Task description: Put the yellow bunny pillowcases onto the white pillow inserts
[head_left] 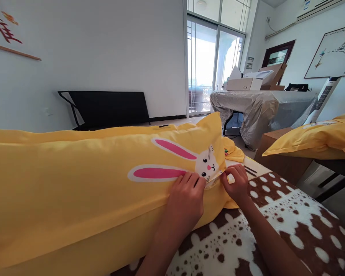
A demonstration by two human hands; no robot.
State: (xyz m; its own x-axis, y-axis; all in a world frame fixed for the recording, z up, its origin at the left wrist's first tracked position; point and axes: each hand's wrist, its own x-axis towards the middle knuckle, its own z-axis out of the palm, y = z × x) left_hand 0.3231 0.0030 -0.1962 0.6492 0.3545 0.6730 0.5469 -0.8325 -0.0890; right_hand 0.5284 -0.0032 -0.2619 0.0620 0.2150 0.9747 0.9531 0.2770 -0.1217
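A long yellow pillow [83, 184] with a white rabbit face and pink ears printed on its cover lies across a brown-and-white patterned blanket [276, 230]. My left hand [186, 199] rests on the cover's near edge just below the rabbit print, its fingers closed on the fabric. My right hand [237, 183] pinches the same edge a little to the right, at the pillow's end. A small gap in the cover shows between the two hands.
A second yellow pillow [313, 140] lies on a wooden surface at the right. Behind stands a table under grey plastic sheeting [255, 107] with cardboard boxes [244, 82]. A black panel [106, 107] leans on the white wall; glass doors are at the back.
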